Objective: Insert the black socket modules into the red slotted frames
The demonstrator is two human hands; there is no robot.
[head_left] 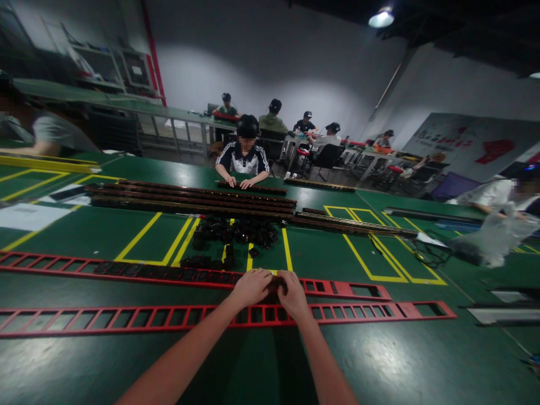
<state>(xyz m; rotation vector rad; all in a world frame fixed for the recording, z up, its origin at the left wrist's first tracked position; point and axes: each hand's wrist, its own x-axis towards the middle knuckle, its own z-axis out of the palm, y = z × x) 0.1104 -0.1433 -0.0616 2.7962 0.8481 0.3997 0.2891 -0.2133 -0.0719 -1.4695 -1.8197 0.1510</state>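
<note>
Left hand [253,288] and right hand [293,295] curled over far red frame [343,289]; grip closure and contents cannot be told. Frame may be skewed by uneven pressure.

my left hand [253,286] and right hand [292,291] are side by side over the farther frame [343,289]; the nearer frame [160,329] lies between it and me. small parts [151,272] sit in the farther one, left of my hands. behind lies a heap [236,232], then long rails [189,197], a person [244,162] beyond.
</note>
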